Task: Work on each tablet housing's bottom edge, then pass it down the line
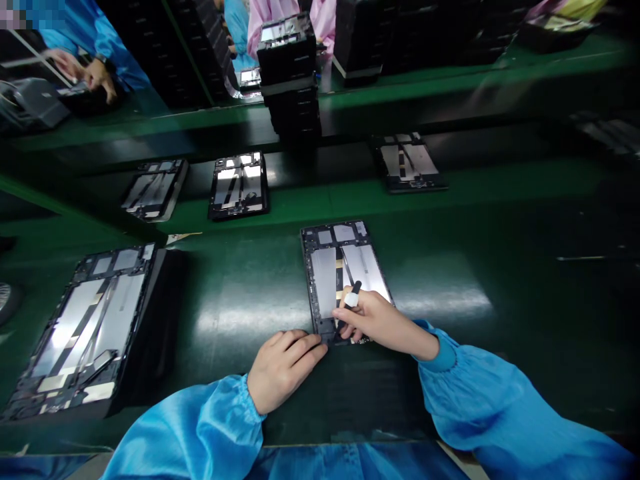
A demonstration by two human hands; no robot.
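An opened tablet chassis (335,267) with silver battery panels lies on the dark green work surface in front of me. My right hand (380,323) rests on its near end, fingers closed around a small black and white pen-like tool (353,297) whose tip points down at the lower part of the chassis. My left hand (283,367) lies on the surface just left of the chassis's near corner, fingers curled together and touching the edge. Both arms wear blue sleeves.
A second opened chassis on a black tray (85,333) lies at the left. Three more chassis (239,185) sit on the green conveyor beyond. Stacked black trays (290,73) stand behind it. Other people in blue and pink work at the far side (100,73).
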